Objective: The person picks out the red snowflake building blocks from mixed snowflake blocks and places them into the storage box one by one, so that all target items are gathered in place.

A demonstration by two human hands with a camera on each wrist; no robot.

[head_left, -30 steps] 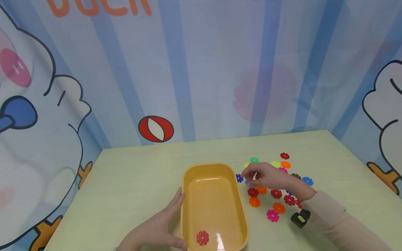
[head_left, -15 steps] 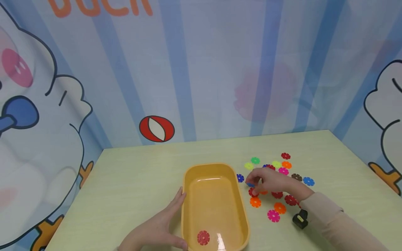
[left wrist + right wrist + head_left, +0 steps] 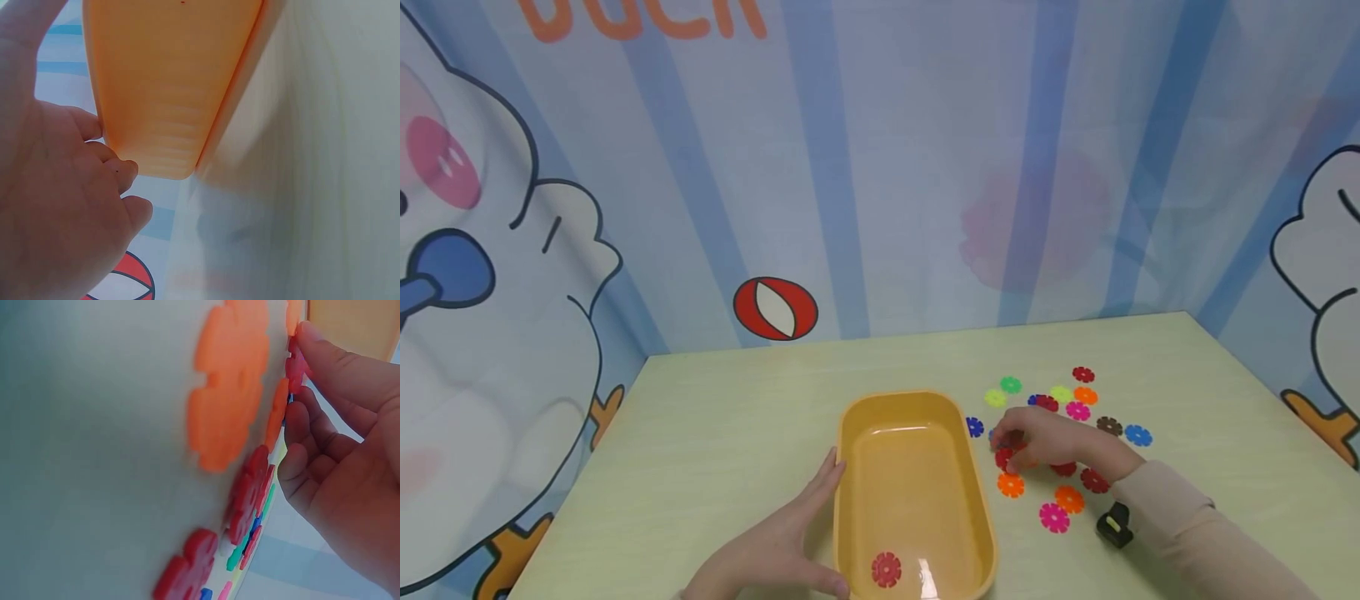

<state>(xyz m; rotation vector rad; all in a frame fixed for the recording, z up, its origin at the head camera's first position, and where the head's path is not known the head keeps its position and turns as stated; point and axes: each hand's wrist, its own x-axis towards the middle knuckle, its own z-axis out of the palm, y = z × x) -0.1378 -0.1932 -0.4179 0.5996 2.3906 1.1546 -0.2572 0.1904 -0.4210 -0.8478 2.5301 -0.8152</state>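
A yellow plastic tray [image 3: 913, 487] stands lengthwise on the table, with one red snowflake disc [image 3: 886, 569] at its near end. My left hand [image 3: 767, 542] rests against the tray's left side, thumb and forefinger spread along it; the left wrist view shows the other fingers loosely bent beside the tray wall [image 3: 156, 94]. To the right of the tray, my right hand [image 3: 1048, 437] is down among scattered discs. Its thumb and curled fingers pinch a red snowflake disc [image 3: 296, 367] at the table surface, partly covered by the thumb.
Around the right hand lie several loose discs, among them an orange disc [image 3: 1011, 485], a pink disc [image 3: 1055, 517], a blue disc [image 3: 1138, 435] and a green disc [image 3: 1011, 385]. A small black device [image 3: 1115, 525] sits at the right wrist. A printed curtain [image 3: 910, 167] hangs behind the table.
The right hand has come down and slightly toward me, from above the discs onto the red one, and its thumb and fingers have closed in. The left hand and tray stay put.
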